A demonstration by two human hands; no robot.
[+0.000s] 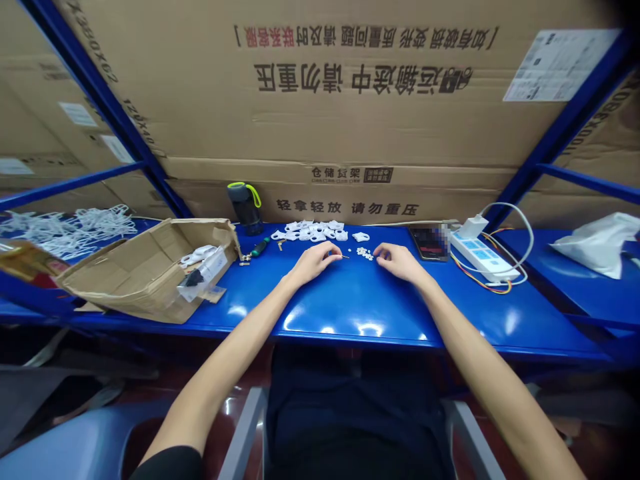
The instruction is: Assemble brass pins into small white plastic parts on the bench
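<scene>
Apparently a pick-up step: L hand (316, 261) pinches a thin pin (345, 257); R hand (400, 261), fingers curled, is by the white bits (365, 253) on the table (350, 297), can't tell if gripping. Next move prob. calls for a fine pinch w/ R.

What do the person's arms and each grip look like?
The left arm has a black sleeve above its bare forearm. The right arm shows no sleeve in view. The left grip and right grip are slim-fingered, ungloved hands.
</scene>
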